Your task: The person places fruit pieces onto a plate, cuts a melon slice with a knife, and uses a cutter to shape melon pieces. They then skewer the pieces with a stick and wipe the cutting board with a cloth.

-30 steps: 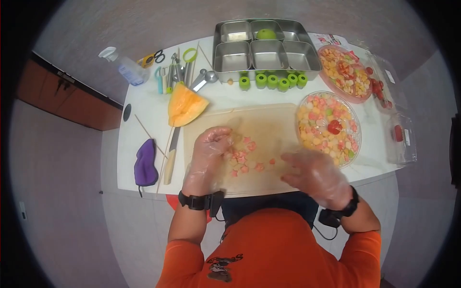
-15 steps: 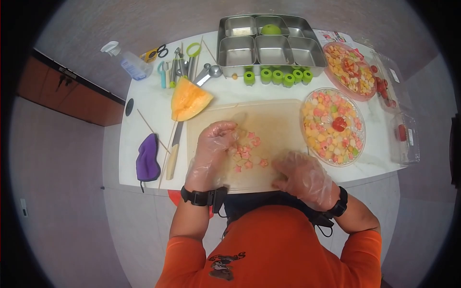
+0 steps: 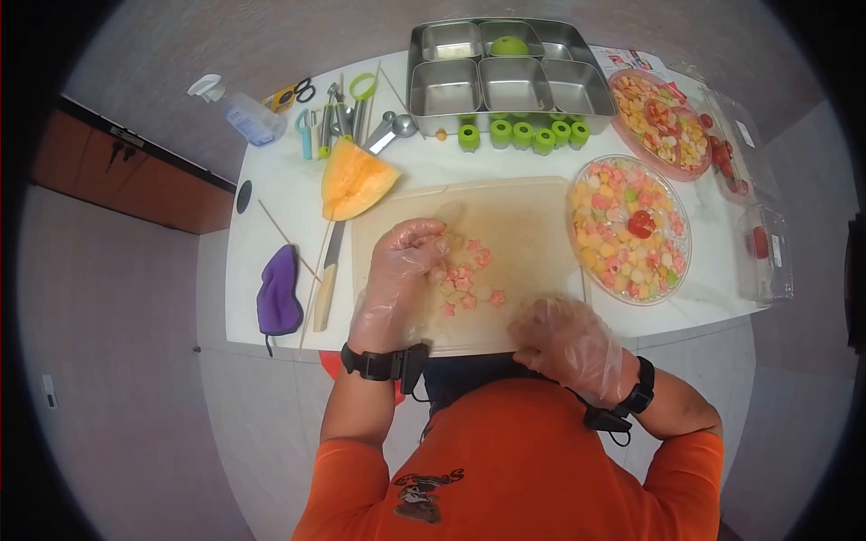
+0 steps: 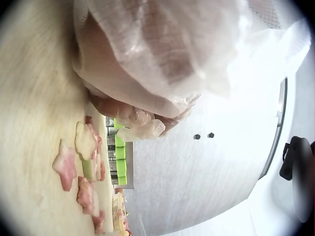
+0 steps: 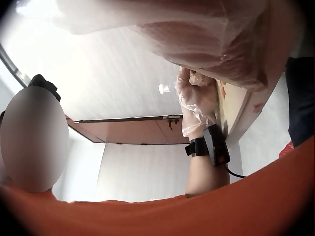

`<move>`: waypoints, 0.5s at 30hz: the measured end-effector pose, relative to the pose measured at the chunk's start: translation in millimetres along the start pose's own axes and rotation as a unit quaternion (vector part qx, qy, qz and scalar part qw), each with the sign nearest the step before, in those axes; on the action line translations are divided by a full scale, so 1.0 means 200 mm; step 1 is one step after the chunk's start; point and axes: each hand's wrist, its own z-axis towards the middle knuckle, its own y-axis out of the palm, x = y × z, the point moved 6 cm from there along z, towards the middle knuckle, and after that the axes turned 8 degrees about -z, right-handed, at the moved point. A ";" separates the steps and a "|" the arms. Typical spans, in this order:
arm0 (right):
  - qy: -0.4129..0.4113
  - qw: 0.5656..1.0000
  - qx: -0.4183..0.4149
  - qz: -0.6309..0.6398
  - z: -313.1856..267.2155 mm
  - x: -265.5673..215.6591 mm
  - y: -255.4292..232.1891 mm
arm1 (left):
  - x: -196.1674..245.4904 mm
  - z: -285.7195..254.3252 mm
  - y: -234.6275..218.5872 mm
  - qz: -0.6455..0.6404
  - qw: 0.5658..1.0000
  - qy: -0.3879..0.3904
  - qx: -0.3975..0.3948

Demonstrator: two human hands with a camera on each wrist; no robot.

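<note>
On the cutting board (image 3: 519,207) lies a loose cluster of pink and pale star- and flower-shaped fruit pieces (image 3: 465,282). My left hand (image 3: 401,270), in a clear plastic glove, rests at the cluster's left side with fingers loosely bent. Close up in the left wrist view, a pink star (image 4: 65,164) and a pale flower-shaped piece (image 4: 86,140) lie beside the gloved fingers. My right hand (image 3: 577,347), also gloved, is low over the board's front right corner, its fingers bent downward. Its fingertips are blurred, and I cannot tell whether they pinch anything.
To the right stands a round plate of cut fruit (image 3: 591,279), with a pink fruit tray (image 3: 672,171) behind. A steel container (image 3: 505,117) and green-topped cutters (image 3: 522,136) are at the back. Left lie a melon wedge (image 3: 356,180), knife (image 3: 325,298) and purple cloth item (image 3: 278,293).
My right hand has moved left and down toward the board's front edge, its fingers bending from a more spread pose. The left hand has stayed beside the fruit pieces.
</note>
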 end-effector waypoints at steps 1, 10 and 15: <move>0.000 1.000 0.000 0.000 0.00 -0.01 0.01 | 0.00 0.00 0.00 0.000 1.000 -0.001 0.000; 0.022 0.997 0.074 -0.009 0.00 0.00 -0.06 | 0.00 0.00 0.00 0.013 1.000 0.007 0.001; 0.115 0.975 0.119 0.150 -0.02 0.09 -0.10 | 0.01 -0.01 0.00 0.020 1.000 0.004 0.005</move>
